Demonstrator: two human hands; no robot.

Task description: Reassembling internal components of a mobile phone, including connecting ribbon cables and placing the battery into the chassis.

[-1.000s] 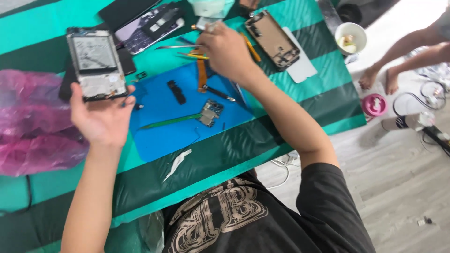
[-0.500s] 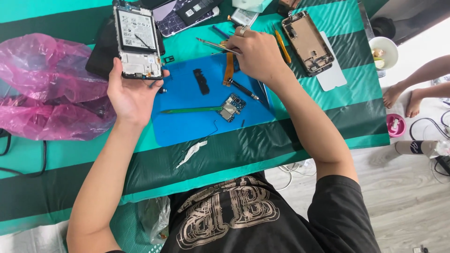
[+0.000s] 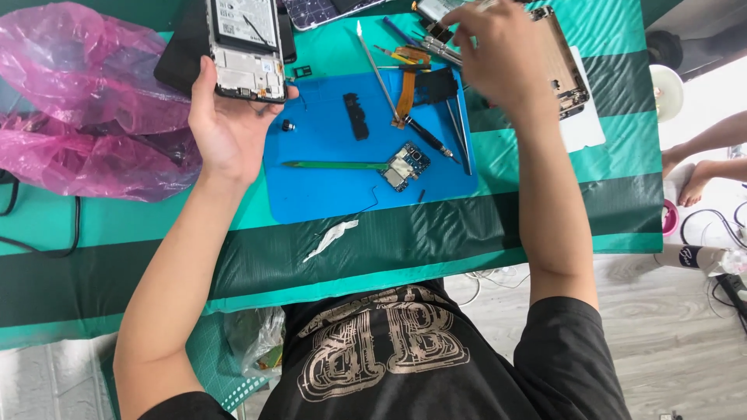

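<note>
My left hand [image 3: 226, 124] holds up an opened phone [image 3: 247, 47] by its lower end, inner side facing me, above the left edge of the blue work mat [image 3: 327, 194]. My right hand [image 3: 506, 54] hovers at the mat's far right corner, fingers curled over metal tweezers [image 3: 436, 48] and a small grey part [image 3: 433, 11]. I cannot tell whether it grips either. On the mat lie a small circuit board [image 3: 405, 166], a green pry stick [image 3: 334, 165], a black-handled screwdriver [image 3: 426, 138], an orange flex ribbon [image 3: 406, 85] and a black strip [image 3: 356, 117].
A phone back housing [image 3: 568, 78] lies partly under my right wrist. A crumpled pink plastic bag [image 3: 85, 101] fills the left of the green striped table cover [image 3: 545, 218]. A white scrap [image 3: 331, 237] lies below the mat. Off the right edge are a white bowl [image 3: 665, 89] and another person's feet [image 3: 692, 175].
The view has shifted, so everything sits further left and higher. My right hand lifted from the tools toward the far right corner. My left hand still holds the phone.
</note>
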